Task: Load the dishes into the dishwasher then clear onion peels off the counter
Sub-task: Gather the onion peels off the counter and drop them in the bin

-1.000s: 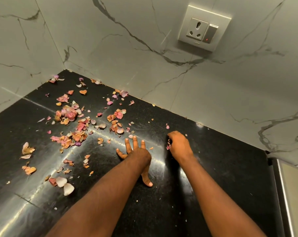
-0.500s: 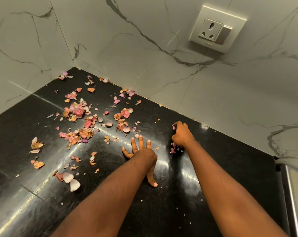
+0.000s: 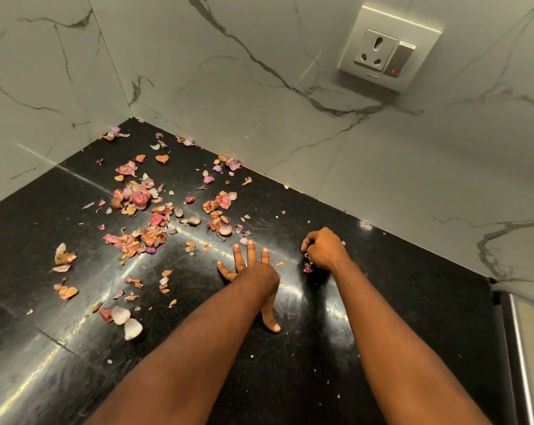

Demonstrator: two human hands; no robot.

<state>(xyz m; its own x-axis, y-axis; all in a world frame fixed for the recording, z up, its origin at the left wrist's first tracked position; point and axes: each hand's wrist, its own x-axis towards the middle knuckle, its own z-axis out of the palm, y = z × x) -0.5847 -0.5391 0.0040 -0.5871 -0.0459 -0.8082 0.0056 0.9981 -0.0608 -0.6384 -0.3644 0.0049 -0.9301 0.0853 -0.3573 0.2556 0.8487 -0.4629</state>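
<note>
The desk (image 3: 412, 302) looks like polished black stone, finely speckled and glossy, with bright streaks of reflected light. The walls (image 3: 259, 102) are smooth white marble-look tiles with grey veins and a soft sheen. The onion peels (image 3: 143, 222) look dry, thin and papery, pink and orange, mostly matt. The socket plate (image 3: 388, 47) looks like smooth off-white plastic.

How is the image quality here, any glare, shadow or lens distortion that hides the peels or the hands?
Head view: sharp overall; bright glare streaks on the black counter cross near the left hand; the right hand casts a dark shadow over the onion peels under it; wide-angle bending curves the wall socket.
</note>
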